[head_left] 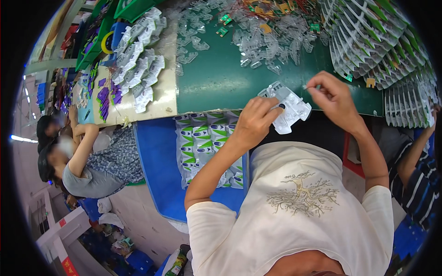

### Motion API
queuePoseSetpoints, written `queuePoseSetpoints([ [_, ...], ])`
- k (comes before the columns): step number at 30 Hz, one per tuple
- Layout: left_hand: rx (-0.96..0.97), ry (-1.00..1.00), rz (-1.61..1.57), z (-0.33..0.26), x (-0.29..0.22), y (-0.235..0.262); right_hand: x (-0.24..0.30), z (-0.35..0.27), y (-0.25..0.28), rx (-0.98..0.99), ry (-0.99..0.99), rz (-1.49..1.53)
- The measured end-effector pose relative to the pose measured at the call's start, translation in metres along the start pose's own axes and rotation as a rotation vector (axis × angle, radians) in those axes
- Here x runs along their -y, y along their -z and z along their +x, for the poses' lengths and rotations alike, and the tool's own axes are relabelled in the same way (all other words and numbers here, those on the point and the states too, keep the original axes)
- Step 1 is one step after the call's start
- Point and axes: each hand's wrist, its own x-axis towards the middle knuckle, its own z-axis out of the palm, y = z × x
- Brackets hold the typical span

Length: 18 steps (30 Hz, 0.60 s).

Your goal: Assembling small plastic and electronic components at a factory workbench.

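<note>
Left hand (252, 123) grips a clear blister shell (287, 108), fingers closed on its near end, thumb on top. The shell sits just off the near edge of the green table (221, 78), above the person's lap. A small dark part shows under the plastic by the thumb (can't tell what it is).

Right hand (332, 96) is just right of the shell, thumb and forefinger pinched together at its far corner. Something tiny may be between the tips; too small to tell.

Step in hand, as I read it: loading or closing one blister shell. Judging by the pose, the next move needs the right fingertips lined up on the shell's corner while the left keeps it steady; thin plastic will flex, so light pressure.

Materials:
- Shell: thin moulded clear plastic, glossy, ribbed pockets, tabbed outline.
- Loose shells (262, 39) piled on the table beyond the held one, same clear stuff, with small green and orange bits mixed in.
- Fanned stack of carded packs (368, 41) to the right of the pile, white with green stripes, overlapping like shingles.
- Blue bin (159, 161) left of the held shell, below table edge, holds finished packs (202, 142), green-and-white print.
- Other workers' arms left and right of the table.
</note>
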Motion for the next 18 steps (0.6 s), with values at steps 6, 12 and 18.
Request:
queuePoseSetpoints([
  [6,0.06,0.056,-0.079,0.004,0.001,0.004,-0.003,0.012,-0.035,0.07,0.378,-0.369],
  [12,0.081,0.007,-0.098,0.001,0.014,0.01,-0.003,0.007,-0.044,0.296,0.405,-0.611],
  [18,-0.286,0.357,0.019,0.035,0.069,0.017,-0.002,0.005,-0.044,0.224,0.424,-0.477],
])
